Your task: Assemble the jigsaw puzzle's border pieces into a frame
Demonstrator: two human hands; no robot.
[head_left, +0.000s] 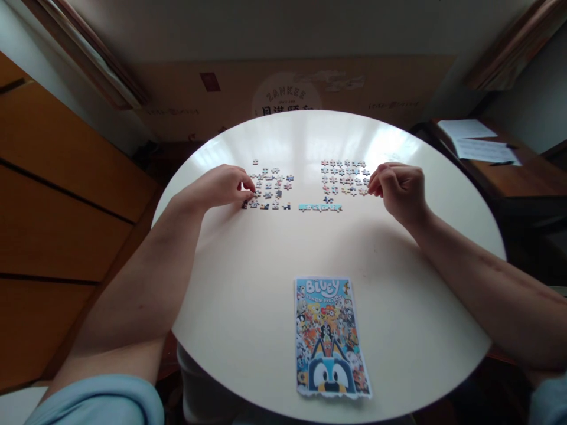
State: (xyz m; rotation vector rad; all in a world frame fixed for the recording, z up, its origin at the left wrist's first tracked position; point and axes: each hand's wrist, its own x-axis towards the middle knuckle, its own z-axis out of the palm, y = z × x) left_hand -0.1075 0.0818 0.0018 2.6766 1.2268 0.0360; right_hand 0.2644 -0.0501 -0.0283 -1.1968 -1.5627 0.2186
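My left hand (225, 186) reaches in at the left edge of a loose group of jigsaw pieces (268, 193). Its thumb and forefinger come together on a small puzzle piece (255, 193), partly hidden by the fingertips. On the other side, my right hand (396, 186) is closed, fingertips pressed together beside a second group of pieces laid in rows (341, 171). Whatever those fingertips hold, if anything, is hidden. Between the hands, a joined turquoise strip of pieces (319, 208) lies on the table, with a dark loose piece (328, 200) just above it.
The round white table (248, 283) carries everything. Close to me lies a Bluey picture sheet (330, 336) with a ragged bottom edge. One stray piece (255, 162) sits at the far left. Papers (482, 147) and pens rest on a brown side desk at right.
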